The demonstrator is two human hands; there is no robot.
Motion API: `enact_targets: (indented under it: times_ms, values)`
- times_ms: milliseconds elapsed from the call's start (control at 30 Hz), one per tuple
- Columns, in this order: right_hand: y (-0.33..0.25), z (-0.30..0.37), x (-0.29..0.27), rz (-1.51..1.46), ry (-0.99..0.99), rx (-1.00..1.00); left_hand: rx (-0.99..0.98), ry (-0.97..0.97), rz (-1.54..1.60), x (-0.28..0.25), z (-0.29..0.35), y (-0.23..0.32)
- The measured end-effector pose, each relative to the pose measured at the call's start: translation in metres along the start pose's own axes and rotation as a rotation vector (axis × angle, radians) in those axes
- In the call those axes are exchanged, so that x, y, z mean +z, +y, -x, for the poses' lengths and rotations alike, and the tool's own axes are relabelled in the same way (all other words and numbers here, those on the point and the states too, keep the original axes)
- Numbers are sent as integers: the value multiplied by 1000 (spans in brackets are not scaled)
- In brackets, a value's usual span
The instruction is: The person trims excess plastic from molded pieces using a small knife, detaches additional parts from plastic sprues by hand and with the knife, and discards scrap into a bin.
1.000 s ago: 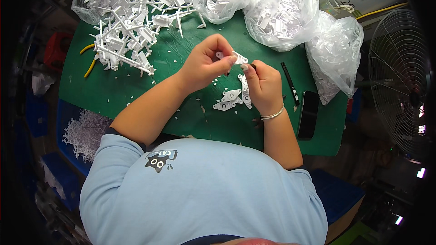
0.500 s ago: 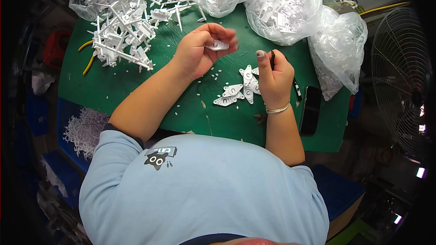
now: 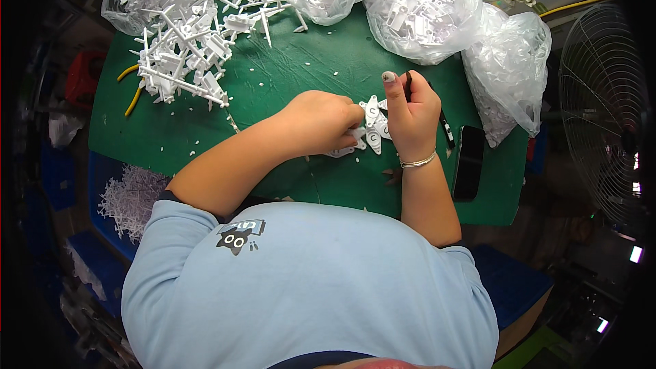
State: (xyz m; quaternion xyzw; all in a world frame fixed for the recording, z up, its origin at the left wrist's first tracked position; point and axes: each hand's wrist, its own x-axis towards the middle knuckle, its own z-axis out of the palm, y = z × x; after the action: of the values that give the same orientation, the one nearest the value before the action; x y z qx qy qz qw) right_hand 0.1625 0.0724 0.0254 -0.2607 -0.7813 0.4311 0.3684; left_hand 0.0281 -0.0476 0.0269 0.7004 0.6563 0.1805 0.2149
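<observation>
Curled down over a small group of flat white plastic plates (image 3: 372,123), my left hand (image 3: 318,123) has its fingertips closed on a white plastic plate (image 3: 359,134); the fingers partly hide it. The plates are lozenge-shaped, with a dark curved mark in the middle. Just right of them, my right hand (image 3: 418,109) is raised in a fist with the thumb up, gripping a thin black tool (image 3: 408,87). Most of that tool is hidden in the fist, so its kind does not show.
Loose white plastic parts (image 3: 181,55) are heaped at the back left, by yellow-handled pliers (image 3: 132,100). Clear bags of white parts (image 3: 427,14) line the far edge. A black pen (image 3: 446,130) and a phone (image 3: 469,164) lie at right on the green table (image 3: 273,75). Beyond stands a fan (image 3: 605,116).
My left hand has come down and toward me, from above the table with a white plate in its fingers to the group of plates. The right hand has hardly moved.
</observation>
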Motion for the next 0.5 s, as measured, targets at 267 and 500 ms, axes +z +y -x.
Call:
enact_targets:
  times_ms: [267,500]
  values:
    - [1,-1,-3,-46,-5,12,46,189,453,-13,-2,-3]
    - [-1,0,-5,-57,-188,-68,29,329,526,-24,3,-11]
